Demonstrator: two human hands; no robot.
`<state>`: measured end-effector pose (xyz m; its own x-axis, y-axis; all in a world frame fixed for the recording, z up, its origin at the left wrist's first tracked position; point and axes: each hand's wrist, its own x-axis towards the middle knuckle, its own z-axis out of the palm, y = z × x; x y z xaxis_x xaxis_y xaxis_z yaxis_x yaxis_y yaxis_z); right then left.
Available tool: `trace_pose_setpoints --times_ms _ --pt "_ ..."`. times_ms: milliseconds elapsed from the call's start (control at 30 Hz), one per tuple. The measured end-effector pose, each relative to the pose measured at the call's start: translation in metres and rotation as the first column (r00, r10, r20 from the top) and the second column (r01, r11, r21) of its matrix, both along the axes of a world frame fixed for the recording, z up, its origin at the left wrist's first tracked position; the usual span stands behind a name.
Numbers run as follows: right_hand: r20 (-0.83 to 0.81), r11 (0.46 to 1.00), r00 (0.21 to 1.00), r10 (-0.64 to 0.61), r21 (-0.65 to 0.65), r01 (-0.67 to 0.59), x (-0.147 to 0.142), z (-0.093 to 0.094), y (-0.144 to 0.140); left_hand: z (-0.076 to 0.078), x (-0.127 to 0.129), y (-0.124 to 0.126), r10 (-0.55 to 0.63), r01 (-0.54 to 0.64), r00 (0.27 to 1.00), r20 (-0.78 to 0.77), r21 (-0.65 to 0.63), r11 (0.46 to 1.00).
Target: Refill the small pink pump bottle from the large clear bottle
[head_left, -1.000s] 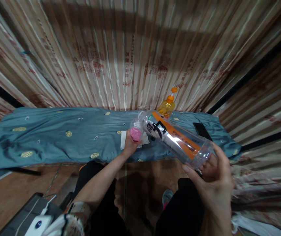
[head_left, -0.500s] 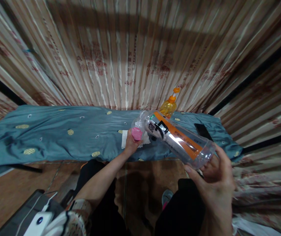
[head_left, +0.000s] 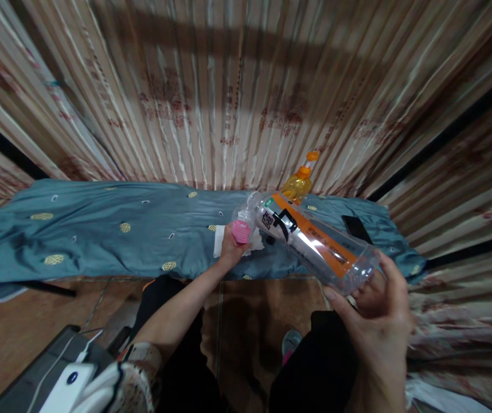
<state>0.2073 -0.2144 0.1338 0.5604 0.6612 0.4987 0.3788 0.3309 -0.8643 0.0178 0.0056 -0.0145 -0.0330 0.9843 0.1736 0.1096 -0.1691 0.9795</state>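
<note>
My right hand (head_left: 375, 310) grips the base of a clear empty plastic bottle (head_left: 310, 241) with an orange label, held tilted, its neck pointing away to the left. My left hand (head_left: 232, 252) holds a pink cap (head_left: 240, 232) right at the bottle's mouth. Under the left hand a white tissue (head_left: 220, 241) lies on the blue cloth-covered table (head_left: 100, 235).
An orange-capped bottle of yellow liquid (head_left: 297, 182) stands at the table's back edge against striped curtains. A black phone (head_left: 356, 228) lies on the table to the right. A white and dark device (head_left: 57, 384) sits at lower left above the brown floor.
Both hands and the bottle keep almost the same pose; the view has only drifted slightly.
</note>
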Motion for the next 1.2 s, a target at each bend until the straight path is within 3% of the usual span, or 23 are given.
trace_pose_setpoints --times_ms 767,1200 --pt "-0.013 1.000 1.000 0.015 -0.018 -0.015 -0.001 0.000 0.000 0.010 0.001 -0.003 0.008 -0.008 1.000 0.004 -0.025 1.000" --pt "-0.037 1.000 0.999 0.026 -0.011 -0.026 -0.003 0.002 0.000 -0.002 0.000 0.001 0.001 -0.001 1.000 0.014 0.017 1.000"
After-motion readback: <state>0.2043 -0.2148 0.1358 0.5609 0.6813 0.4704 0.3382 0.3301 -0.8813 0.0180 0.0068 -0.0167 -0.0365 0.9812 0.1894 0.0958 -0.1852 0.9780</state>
